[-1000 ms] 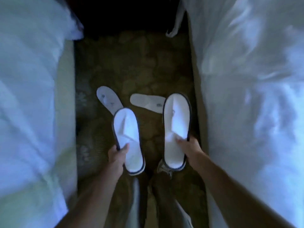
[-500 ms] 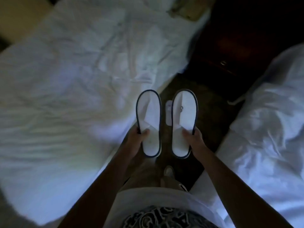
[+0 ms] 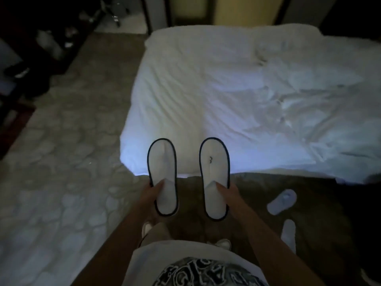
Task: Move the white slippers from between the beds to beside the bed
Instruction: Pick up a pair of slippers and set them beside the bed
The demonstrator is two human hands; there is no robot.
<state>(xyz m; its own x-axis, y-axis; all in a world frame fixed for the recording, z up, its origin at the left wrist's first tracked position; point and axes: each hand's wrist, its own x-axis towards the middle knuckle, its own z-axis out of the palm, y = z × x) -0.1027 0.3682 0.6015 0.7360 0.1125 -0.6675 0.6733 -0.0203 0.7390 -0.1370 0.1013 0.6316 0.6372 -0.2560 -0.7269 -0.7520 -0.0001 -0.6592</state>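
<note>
I hold two white slippers with dark trim in the air, toes pointing at the bed (image 3: 237,96). My left hand (image 3: 149,194) grips the left slipper (image 3: 162,170) at its heel end, thumb on top. My right hand (image 3: 227,194) grips the right slipper (image 3: 214,172) the same way. Both slippers hang over the bed's near edge and the carpet. Two more white slippers lie on the dark carpet at the right, one (image 3: 281,202) nearer the bed and another (image 3: 288,234) closer to me.
The white-covered bed fills the upper right. Patterned carpet (image 3: 61,172) spreads to the left. Dark furniture (image 3: 31,48) stands at the far left. My feet show below the slippers.
The view has swung left from the gap between the beds to the foot end of one bed. Both hands keep their slippers, now held a little further apart.
</note>
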